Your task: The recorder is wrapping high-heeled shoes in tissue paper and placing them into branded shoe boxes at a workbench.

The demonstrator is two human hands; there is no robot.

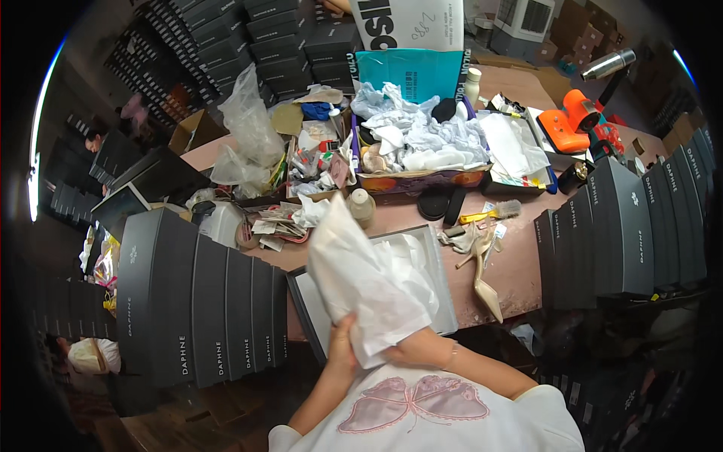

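In front of my chest I hold up a white paper-like wrap, tall and narrowing toward its top; whether anything is inside is hidden. My left hand is closed on its lower left edge, thumb along the side. At the lower right, my right hand reaches to the wrap's bottom, its fingers hidden by the white material. Beneath lies an open dark grey shoe box with white tissue paper in it. A beige high-heeled shoe lies right of the box, at the table's front edge.
Dark shoe boxes stand stacked at left and right. Beyond the open box are a white bottle, a yellow-handled brush, a bin of crumpled tissue and an orange device. A clear plastic bag stands far left.
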